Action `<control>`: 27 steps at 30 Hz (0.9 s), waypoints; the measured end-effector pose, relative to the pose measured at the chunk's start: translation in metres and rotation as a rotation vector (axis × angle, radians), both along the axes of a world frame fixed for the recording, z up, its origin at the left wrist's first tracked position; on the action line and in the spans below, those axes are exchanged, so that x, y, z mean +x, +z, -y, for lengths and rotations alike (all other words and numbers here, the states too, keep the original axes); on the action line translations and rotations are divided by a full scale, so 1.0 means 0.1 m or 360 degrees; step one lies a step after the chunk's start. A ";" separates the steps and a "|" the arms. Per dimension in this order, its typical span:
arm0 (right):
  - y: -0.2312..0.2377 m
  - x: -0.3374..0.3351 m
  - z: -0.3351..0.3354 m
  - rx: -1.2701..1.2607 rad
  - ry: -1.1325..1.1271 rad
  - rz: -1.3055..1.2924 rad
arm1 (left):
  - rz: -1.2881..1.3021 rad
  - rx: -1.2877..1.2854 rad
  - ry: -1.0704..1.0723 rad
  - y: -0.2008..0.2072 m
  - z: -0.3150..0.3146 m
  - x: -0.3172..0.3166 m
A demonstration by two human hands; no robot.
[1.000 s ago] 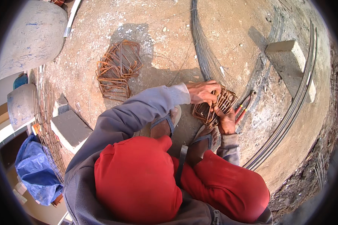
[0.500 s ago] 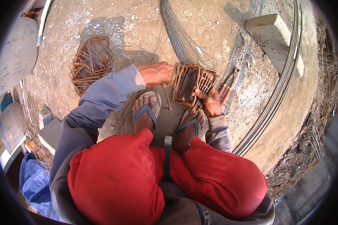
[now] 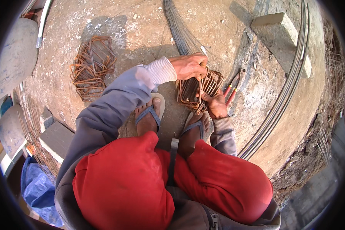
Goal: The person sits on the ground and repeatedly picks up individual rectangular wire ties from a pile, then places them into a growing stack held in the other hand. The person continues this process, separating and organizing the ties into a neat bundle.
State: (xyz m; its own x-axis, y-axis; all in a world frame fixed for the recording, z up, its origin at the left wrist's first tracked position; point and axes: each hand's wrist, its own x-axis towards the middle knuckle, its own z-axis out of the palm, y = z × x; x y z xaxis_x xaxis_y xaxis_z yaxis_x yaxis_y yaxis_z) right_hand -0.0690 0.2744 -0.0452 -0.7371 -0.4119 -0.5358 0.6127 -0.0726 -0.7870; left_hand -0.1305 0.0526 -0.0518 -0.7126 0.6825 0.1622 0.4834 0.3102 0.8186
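Note:
A bundle of rusty square rebar stirrups (image 3: 188, 92) is held upright above my feet. My right hand (image 3: 217, 105) grips it from its lower right side, with the thumb across the front bars. At the upper edge of the bundle, my left hand (image 3: 189, 67) is closed, thumb and fingers pinched on a stirrup's top bar. The fingers partly cover that stirrup, so where it ends among the others is hard to see. On the ground to the left lies a loose pile of similar stirrups (image 3: 92, 71).
Red-handled pliers (image 3: 233, 90) rest just right of my right hand. Thin tie wires (image 3: 176, 27) fan out beyond the bundle. A concrete block (image 3: 278, 36) and long steel rods (image 3: 283, 97) lie at the right. A blue tarp (image 3: 36, 188) and grey block (image 3: 56, 140) are at the left.
My left hand has moved right and slightly up, carrying the single stirrup that hung below it over to the bundle. My right hand has stayed in place.

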 end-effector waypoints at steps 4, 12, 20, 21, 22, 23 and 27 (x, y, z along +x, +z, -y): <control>-0.08 0.02 -0.03 -0.0102 -0.0050 0.0084 | -0.0041 0.0026 -0.0049 -0.03 -0.04 -0.05; -0.10 0.01 -0.01 -0.0159 -0.0050 0.0105 | -0.0106 0.0078 -0.0122 -0.05 -0.14 0.04; 0.03 0.00 0.03 0.0014 -0.0105 0.0112 | -0.0533 -0.0020 0.0894 0.24 0.22 0.37; 0.04 0.01 0.03 0.0022 -0.0105 0.0095 | -0.0412 -0.0093 0.1181 0.28 0.40 0.45; 0.07 0.00 0.03 0.0034 -0.0110 0.0076 | -0.0401 -0.0259 0.1453 0.34 0.63 0.52; 0.10 0.00 0.02 0.0078 -0.0129 0.0054 | -0.0385 -0.0420 0.1720 0.39 0.87 0.60; 0.07 0.00 0.07 0.0034 -0.0108 0.0055 | -0.0543 -0.1744 0.2359 0.34 1.98 1.10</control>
State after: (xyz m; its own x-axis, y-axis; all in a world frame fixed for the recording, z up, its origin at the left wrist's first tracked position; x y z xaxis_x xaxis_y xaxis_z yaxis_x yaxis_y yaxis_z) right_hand -0.0686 0.2679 -0.0382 -0.7438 -0.3498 -0.5696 0.6339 -0.0985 -0.7671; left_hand -0.0202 -0.1449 -0.0180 -0.7818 -0.4929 0.3818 -0.5561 0.8282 -0.0695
